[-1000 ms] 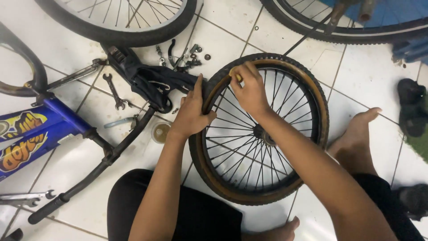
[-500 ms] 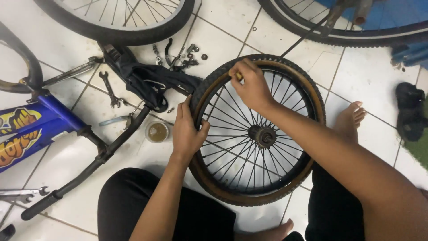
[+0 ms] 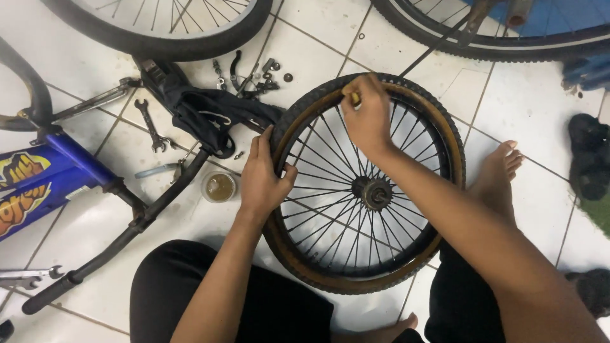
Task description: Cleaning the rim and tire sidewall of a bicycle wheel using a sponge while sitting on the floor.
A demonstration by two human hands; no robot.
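Note:
A small spoked bicycle wheel with a black tyre and tan sidewall lies flat on the white tiled floor between my legs. My left hand grips the tyre and rim at the wheel's left side. At the top of the rim my right hand is closed on a small yellow tool pressed against the tyre edge. The metal hub sits in the wheel's middle, partly under my right forearm.
A blue bicycle frame lies at the left. A black inner tube, a spanner, loose nuts and a small round tin lie nearby. Two larger wheels cross the top. My bare foot rests at the right.
My left hand slid down the tyre's left side. My right hand stayed at the top of the rim, and the view shifted so the wheel sits a little lower and closer.

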